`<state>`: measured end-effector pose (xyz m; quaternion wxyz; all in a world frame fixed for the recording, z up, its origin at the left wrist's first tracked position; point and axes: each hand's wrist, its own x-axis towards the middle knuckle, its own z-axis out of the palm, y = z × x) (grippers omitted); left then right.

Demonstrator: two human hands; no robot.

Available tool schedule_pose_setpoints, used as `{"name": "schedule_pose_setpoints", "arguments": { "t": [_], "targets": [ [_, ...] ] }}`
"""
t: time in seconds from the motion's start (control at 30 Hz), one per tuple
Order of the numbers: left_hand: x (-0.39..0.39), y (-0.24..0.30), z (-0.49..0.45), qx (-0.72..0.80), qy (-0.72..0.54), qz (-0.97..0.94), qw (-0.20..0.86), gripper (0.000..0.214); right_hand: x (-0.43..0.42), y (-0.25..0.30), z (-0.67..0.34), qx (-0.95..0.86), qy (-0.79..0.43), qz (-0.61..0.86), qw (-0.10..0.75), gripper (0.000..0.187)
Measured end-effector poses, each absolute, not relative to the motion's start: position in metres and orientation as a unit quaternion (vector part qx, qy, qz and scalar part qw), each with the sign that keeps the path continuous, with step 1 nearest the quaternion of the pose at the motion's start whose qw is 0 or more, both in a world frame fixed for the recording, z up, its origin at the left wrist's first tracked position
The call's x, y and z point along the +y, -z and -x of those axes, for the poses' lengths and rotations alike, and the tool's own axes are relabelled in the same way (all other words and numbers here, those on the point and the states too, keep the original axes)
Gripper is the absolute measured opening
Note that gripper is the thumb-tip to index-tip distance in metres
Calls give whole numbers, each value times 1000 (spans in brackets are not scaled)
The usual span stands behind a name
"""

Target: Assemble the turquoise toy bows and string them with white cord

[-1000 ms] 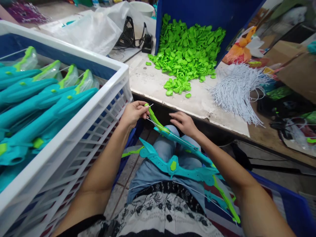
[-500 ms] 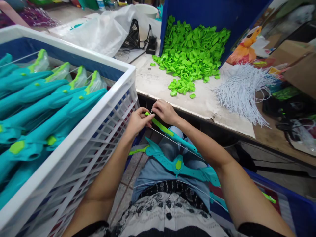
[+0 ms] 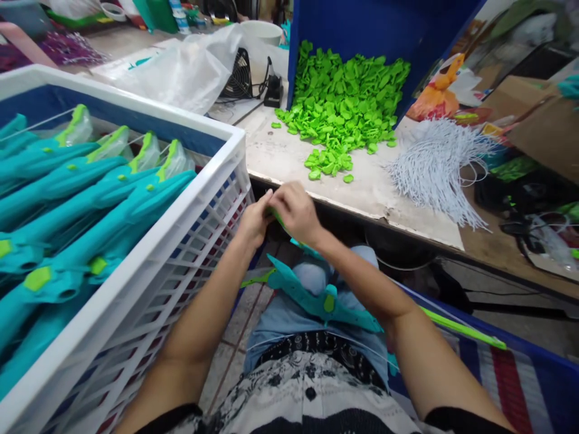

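My left hand (image 3: 254, 220) is closed on the green end of a toy bow (image 3: 307, 248), beyond my knees. Pressed against it, my right hand (image 3: 296, 212) has its fingers curled over the same green tip. Fingers and right forearm hide most of this bow and the string end at the tip. Its far green limb (image 3: 461, 328) shows past my right forearm, with a white string along it. Across my lap lies a second bow, a teal piece (image 3: 305, 289) with a green centre plate.
Left of me stands a white crate (image 3: 221, 150) holding several teal bows. On the worktable (image 3: 375, 196) ahead, green plastic pieces (image 3: 348, 96) spill from a blue bin (image 3: 384, 27). A bundle of white strings (image 3: 441, 166) lies at right, near an orange bag (image 3: 441, 90).
My right hand has shifted left over the bow's tip and now covers it. The held bow has turned, so its far green limb shows more at right. The view has tilted slightly.
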<state>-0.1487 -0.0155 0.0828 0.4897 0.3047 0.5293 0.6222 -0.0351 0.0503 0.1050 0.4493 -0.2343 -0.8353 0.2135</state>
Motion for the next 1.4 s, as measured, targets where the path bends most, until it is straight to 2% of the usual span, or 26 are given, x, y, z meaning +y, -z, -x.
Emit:
{"name": "schedule_pose_setpoints", "arguments": {
  "t": [0.03, 0.1, 0.2, 0.27, 0.33, 0.43, 0.53, 0.63, 0.87, 0.97, 1.07, 1.17, 1.4],
  "targets": [
    [-12, -86, 152, 520, -628, -285, 504, 27, 30, -97, 37, -839, -217, 219, 449, 20],
    [-10, -93, 159, 541, -624, -323, 463, 18, 5, -81, 39, -820, -238, 235, 465, 18],
    [-17, -101, 167, 623, -570, -439, 305, 8, 1, -63, 43, -770, -285, 292, 490, 16],
    [-21, -106, 166, 648, -559, -457, 242, 11, 6, -61, 48, -745, -317, 308, 500, 16],
    [-23, -108, 163, 633, -599, -405, 276, 13, 10, -63, 53, -716, -348, 317, 516, 15],
    [-23, -109, 159, 576, -640, -294, 414, 13, 11, -71, 60, -673, -374, 334, 544, 13],
    [-24, -109, 163, 539, -620, -254, 510, 18, 12, -77, 61, -660, -369, 337, 560, 13],
    [-26, -107, 169, 519, -599, -262, 550, 24, 15, -78, 60, -660, -370, 323, 569, 13],
    [-21, -98, 153, 520, -662, -204, 499, 18, 19, -69, 55, -668, -464, 278, 511, 22],
    [-17, -97, 149, 521, -677, -181, 487, 14, 19, -71, 51, -699, -411, 276, 516, 22],
    [-17, -98, 154, 498, -664, -194, 523, 10, 22, -74, 48, -724, -355, 285, 518, 16],
    [-21, -98, 161, 487, -642, -244, 539, 14, 26, -75, 45, -745, -324, 282, 509, 18],
    [-23, -96, 156, 558, -613, -352, 435, 19, 30, -74, 39, -787, -248, 286, 487, 18]
  ]
}}
